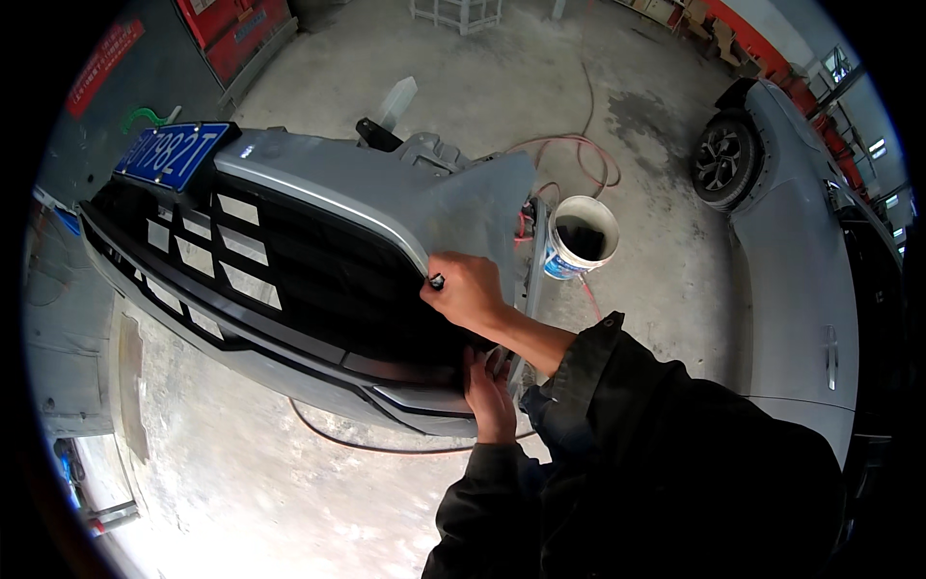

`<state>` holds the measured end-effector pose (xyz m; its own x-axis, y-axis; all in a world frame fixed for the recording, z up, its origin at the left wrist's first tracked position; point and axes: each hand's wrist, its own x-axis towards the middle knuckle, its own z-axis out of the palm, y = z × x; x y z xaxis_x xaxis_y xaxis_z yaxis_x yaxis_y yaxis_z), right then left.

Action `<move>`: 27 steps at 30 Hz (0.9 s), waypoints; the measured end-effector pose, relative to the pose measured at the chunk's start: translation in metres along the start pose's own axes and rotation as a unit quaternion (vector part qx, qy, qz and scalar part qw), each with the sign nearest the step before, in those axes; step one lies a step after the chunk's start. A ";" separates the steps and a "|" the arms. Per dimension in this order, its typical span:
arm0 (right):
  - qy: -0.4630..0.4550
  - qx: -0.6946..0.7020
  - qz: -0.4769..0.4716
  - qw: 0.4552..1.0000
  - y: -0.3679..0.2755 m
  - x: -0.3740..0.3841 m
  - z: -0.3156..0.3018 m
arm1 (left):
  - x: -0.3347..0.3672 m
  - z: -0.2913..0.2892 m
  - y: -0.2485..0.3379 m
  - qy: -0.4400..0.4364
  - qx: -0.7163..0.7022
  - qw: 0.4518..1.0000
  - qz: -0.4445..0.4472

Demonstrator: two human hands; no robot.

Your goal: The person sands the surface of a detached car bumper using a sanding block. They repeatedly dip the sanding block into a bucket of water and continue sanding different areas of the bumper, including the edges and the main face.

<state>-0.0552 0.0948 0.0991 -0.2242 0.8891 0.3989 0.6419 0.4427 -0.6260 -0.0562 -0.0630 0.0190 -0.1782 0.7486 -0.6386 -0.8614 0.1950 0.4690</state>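
A silver-grey car front bumper [338, 188] with a black grille [318, 280] stretches across the left and middle of the head view, off any car. At the grille's upper right edge, my right hand [471, 291] is closed in a fist. A small dark piece with a shiny end [437, 282] pokes out of it; its kind cannot be made out. Lower down, my left hand [492, 400] grips the bumper's near right end, its fingers bent up against the dark trim and partly in shadow. A blue plate [172, 154] is fixed at the bumper's far left part.
A white bucket [583, 232] with dark contents stands just right of the bumper. Reddish hose [603, 159] coils on the concrete floor, and another hose [357, 447] runs below the bumper. A silver car [786, 270] stands at right. Red-and-grey cabinets [236, 39] stand at far left.
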 end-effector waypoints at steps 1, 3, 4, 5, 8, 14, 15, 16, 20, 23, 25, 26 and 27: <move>0.004 0.003 -0.007 1.000 -0.001 0.006 0.000 | -0.002 0.003 0.002 -0.001 0.008 1.000 0.005; 0.013 0.009 -0.021 1.000 -0.004 0.016 0.001 | -0.006 0.007 0.006 0.003 0.006 1.000 0.007; 0.014 0.017 -0.010 1.000 -0.007 0.016 0.003 | -0.006 0.009 0.009 0.010 0.003 1.000 0.008; 0.014 0.022 0.001 1.000 -0.010 0.008 0.004 | -0.008 0.008 0.012 0.017 -0.002 1.000 0.007; -0.013 0.044 0.019 0.999 -0.004 -0.012 0.003 | 0.001 -0.008 0.010 -0.013 -0.017 1.000 0.011; -0.013 0.029 0.008 0.999 0.001 0.014 -0.007 | -0.007 0.005 0.001 -0.006 -0.011 1.000 0.002; -0.007 0.031 0.014 0.999 0.005 0.012 -0.012 | -0.007 0.011 -0.003 -0.010 -0.027 1.000 -0.006; -0.006 0.051 0.021 0.998 0.002 0.006 -0.004 | -0.007 0.007 0.003 0.001 -0.037 0.999 0.000; -0.069 0.042 0.030 0.996 0.008 -0.011 0.000 | -0.009 0.002 0.008 0.004 -0.052 0.999 0.001; -0.043 0.029 -0.024 0.998 0.007 0.008 -0.004 | -0.012 0.015 0.011 0.020 -0.038 0.999 -0.018; -0.023 0.030 -0.035 0.999 -0.001 0.018 0.000 | -0.016 0.014 0.015 0.013 -0.038 0.999 -0.029; -0.035 0.035 -0.014 0.999 0.001 0.014 0.003 | -0.017 0.013 0.018 0.001 -0.056 0.998 -0.036; -0.057 0.027 -0.008 0.998 0.005 0.008 0.005 | -0.018 0.014 0.022 -0.011 -0.073 0.996 -0.043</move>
<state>-0.0575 0.1041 0.0961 -0.3183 0.8881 0.3315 0.5977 0.4595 -0.6570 -0.0656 -0.0634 0.0491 -0.0925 0.7472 -0.6581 -0.9336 0.1647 0.3183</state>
